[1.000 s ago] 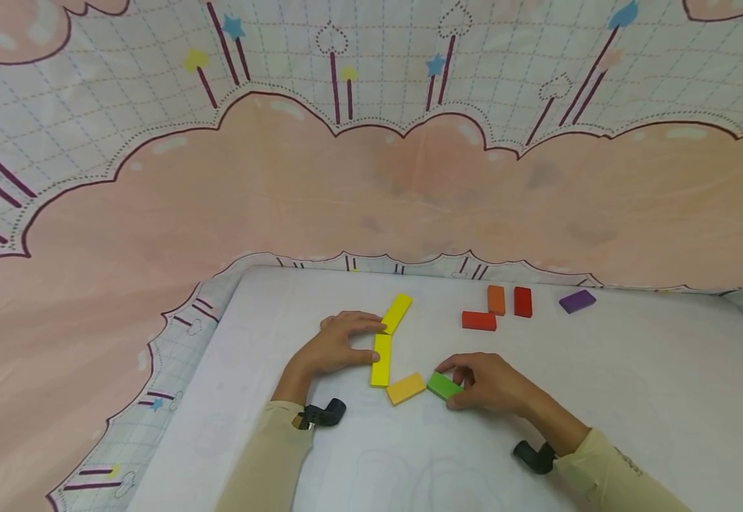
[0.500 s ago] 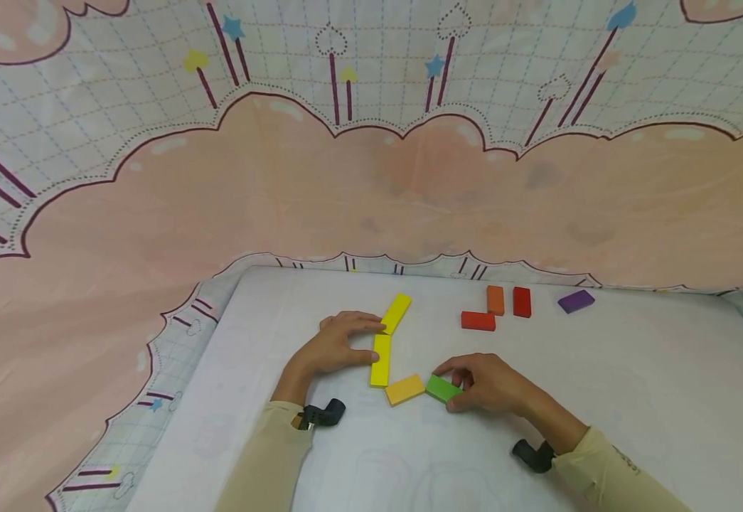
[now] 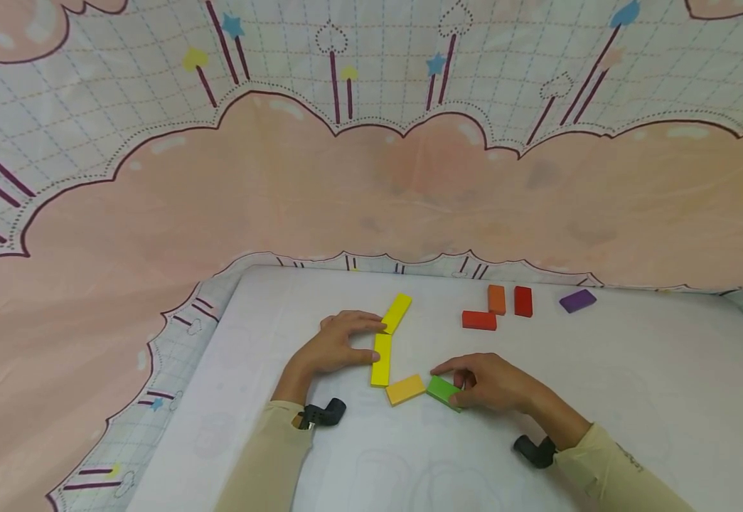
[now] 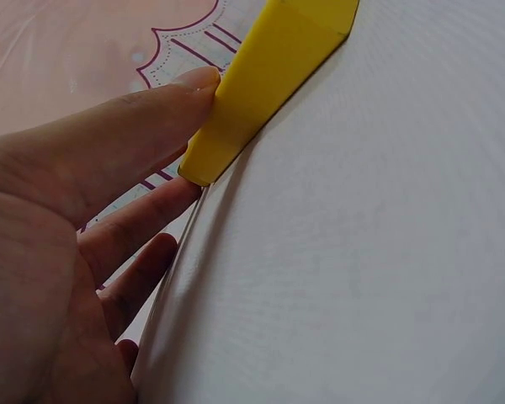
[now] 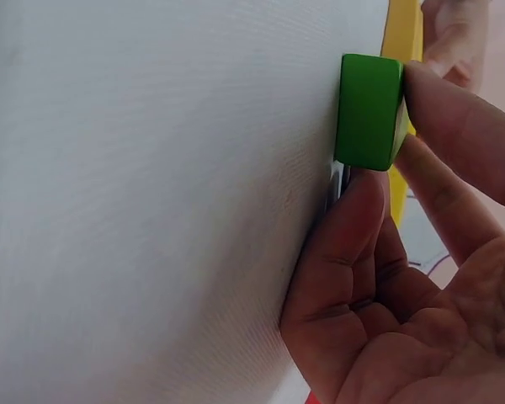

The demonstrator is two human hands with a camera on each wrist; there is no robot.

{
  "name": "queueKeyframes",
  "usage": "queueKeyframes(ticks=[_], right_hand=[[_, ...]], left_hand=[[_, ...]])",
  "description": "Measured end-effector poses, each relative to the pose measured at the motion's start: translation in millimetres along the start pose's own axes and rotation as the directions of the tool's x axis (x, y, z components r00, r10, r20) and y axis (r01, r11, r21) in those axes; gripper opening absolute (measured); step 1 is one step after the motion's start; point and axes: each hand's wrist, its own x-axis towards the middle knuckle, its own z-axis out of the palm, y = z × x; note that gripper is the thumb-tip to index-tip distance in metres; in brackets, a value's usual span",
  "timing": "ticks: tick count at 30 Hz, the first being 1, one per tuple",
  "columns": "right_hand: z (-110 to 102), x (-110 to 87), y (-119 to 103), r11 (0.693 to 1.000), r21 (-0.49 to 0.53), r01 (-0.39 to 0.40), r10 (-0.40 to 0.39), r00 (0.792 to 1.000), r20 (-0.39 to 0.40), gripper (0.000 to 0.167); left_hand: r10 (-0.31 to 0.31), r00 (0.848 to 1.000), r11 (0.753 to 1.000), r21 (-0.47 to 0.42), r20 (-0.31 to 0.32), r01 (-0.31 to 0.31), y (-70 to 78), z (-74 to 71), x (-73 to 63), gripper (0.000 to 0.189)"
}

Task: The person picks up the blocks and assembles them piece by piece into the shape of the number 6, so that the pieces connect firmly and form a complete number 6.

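Two yellow blocks, the far one tilted and the near one upright in view, lie end to end. My left hand rests beside them, fingers extended; the thumb touches the near block's side, and a fingertip touches the far block. In the left wrist view, the thumb lies against a yellow block. An orange-yellow block angles away from the near yellow one. At its right end is a green block, held by my right hand. The right wrist view has the thumb on the green block and curled fingers beside it.
Toward the back of the white table lie a red block, an orange block, another red block and a purple block. A patterned cloth hangs behind the table.
The green block has shifted slightly nearer to me, and more of its near end shows. My right index finger has moved a little left along it. The left hand stays still.
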Motion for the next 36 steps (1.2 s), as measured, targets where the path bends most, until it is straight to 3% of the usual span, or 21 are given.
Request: queueKeyframes(ticks=[36], right_hand=[[-3.3,1.0,0.6,1.0,0.009,0.028,-0.029,0.999,0.023,0.042]], left_hand=[[-0.007,1.0,1.0,-0.003,-0.004,0.007,2.4,-0.3,-0.5,0.05]])
